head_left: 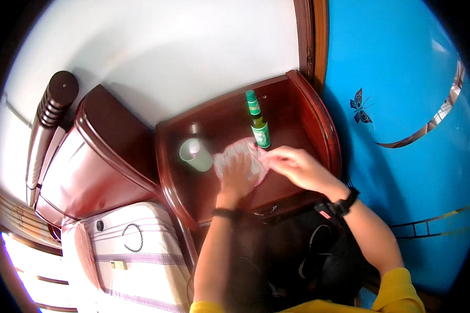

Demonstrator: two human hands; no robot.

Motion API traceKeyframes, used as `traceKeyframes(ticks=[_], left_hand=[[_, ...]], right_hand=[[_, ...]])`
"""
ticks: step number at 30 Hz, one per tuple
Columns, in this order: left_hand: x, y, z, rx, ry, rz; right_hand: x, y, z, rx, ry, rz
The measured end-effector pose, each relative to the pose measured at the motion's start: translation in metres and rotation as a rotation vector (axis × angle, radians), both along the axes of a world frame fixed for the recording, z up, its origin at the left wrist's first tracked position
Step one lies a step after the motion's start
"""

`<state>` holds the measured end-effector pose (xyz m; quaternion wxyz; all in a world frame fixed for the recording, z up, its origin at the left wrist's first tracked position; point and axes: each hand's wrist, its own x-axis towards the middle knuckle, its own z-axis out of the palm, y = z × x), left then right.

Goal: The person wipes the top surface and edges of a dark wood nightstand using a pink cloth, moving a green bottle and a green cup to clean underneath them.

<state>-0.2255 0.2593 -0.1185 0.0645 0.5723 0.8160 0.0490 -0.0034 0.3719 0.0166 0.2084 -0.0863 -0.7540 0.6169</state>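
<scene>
On a dark red wooden nightstand [203, 195] lies a pale cloth with a pink edge [259, 166]. My left hand [236, 175] rests flat on the cloth with its fingers spread. At the cloth's right edge, my right hand [296, 166] has thumb and fingers closed together on its pink border. Just behind the cloth stands an upright green bottle [259, 128] with a green cap. A translucent pale green cup [197, 158] is to the left of my left hand, with something pinkish showing inside it.
A bed with a white and purple sheet [146, 250] is at lower left, carrying a beaded bracelet [140, 237], a small yellowish device [118, 265] and a round black object [100, 225]. The padded headboard [83, 172] borders the nightstand. A glossy blue door [402, 62] stands at right.
</scene>
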Motion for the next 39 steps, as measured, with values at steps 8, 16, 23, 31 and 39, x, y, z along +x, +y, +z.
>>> traceKeyframes(ticks=[8,16,23,31,39], left_hand=[[0.046,-0.079,0.01,0.034,0.039,-0.091],[-0.013,-0.148,0.021,0.333,-0.217,-0.166],[-0.009,-0.129,0.072,0.599,-0.123,0.073],[-0.039,-0.132,0.09,0.773,0.029,0.236],[-0.062,-0.157,0.079,0.834,0.18,0.338]], right_hand=[[-0.055,-0.045,-0.094,0.903,-0.22,0.151],[-0.068,-0.074,-0.096,1.043,-0.121,0.089],[-0.077,-0.071,-0.166,1.254,-0.01,-0.158],[-0.029,-0.022,-0.1,1.047,-0.703,-0.014],[0.02,0.029,-0.135,1.096,-0.676,-0.299]])
